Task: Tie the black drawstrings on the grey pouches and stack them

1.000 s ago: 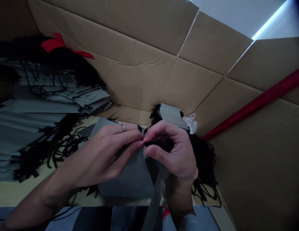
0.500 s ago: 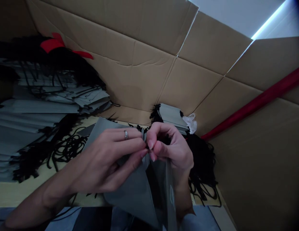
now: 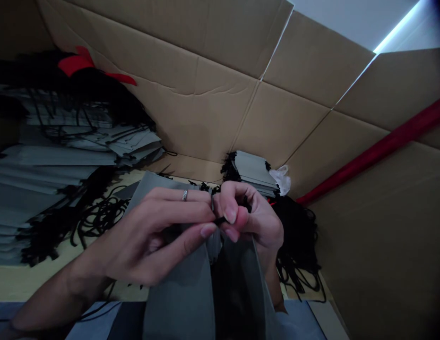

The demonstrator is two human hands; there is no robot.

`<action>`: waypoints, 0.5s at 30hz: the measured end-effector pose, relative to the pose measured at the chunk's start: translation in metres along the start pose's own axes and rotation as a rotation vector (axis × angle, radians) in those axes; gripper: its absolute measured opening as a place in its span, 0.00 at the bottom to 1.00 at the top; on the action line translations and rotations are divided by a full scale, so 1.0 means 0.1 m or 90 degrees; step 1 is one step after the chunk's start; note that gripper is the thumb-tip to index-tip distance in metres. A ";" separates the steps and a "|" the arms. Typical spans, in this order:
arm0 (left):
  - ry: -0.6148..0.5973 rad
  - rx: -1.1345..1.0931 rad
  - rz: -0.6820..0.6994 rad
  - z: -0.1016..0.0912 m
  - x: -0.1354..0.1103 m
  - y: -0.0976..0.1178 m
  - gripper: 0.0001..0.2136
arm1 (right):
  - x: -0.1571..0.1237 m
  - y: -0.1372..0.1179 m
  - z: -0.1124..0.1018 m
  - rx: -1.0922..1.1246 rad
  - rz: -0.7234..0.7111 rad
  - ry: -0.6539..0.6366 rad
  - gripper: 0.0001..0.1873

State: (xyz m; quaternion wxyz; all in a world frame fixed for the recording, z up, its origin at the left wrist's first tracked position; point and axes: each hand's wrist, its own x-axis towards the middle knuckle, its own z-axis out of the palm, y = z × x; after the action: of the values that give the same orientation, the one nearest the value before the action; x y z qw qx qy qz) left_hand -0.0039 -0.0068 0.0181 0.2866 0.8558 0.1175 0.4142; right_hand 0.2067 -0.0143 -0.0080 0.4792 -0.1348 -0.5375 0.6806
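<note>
Thumb and fingers of my left hand, which wears a ring, pinch one end of a short visible piece of black cord. My right hand pinches the same cord just to the right, its fingers curled and almost touching the left fingertips. Below and behind both hands is a grey paper bag, upright, with its dark opening facing me. My hands cover the bag's upper part, so where the cord meets it is hidden.
Flat grey bags with black cords are piled at left. Loose black cords lie beside them. Behind my hands sits a smaller stack of grey bags near clear plastic. A black cord bundle lies right. Cardboard walls enclose the table.
My fingertips have drawn slightly apart, and more black cord shows between them. The bag's opening has turned more toward me and looks wider.
</note>
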 end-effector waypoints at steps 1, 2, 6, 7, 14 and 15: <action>0.018 0.030 -0.011 0.01 -0.01 0.01 0.10 | -0.01 -0.02 0.00 -0.020 -0.015 0.008 0.16; 0.028 0.059 -0.015 0.02 -0.02 0.01 0.10 | -0.02 -0.04 0.00 -0.044 -0.029 0.011 0.16; 0.036 0.138 0.025 0.01 -0.04 -0.04 0.10 | -0.08 -0.14 0.01 -0.174 -0.079 0.038 0.20; 0.037 0.147 0.033 0.00 -0.04 -0.05 0.09 | -0.10 -0.16 0.03 -0.218 -0.086 0.066 0.21; 0.043 0.214 0.048 0.05 -0.04 -0.09 0.09 | -0.08 -0.13 0.11 -0.384 -0.182 0.174 0.13; 0.044 0.230 0.048 0.07 -0.05 -0.10 0.09 | -0.07 -0.12 0.11 -0.395 -0.193 0.175 0.12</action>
State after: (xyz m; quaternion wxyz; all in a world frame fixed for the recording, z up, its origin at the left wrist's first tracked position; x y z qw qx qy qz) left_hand -0.0015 -0.0039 0.0060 0.1084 0.8825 0.1673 0.4259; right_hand 0.2086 -0.0266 0.0042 0.5788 -0.2829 -0.6628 0.3817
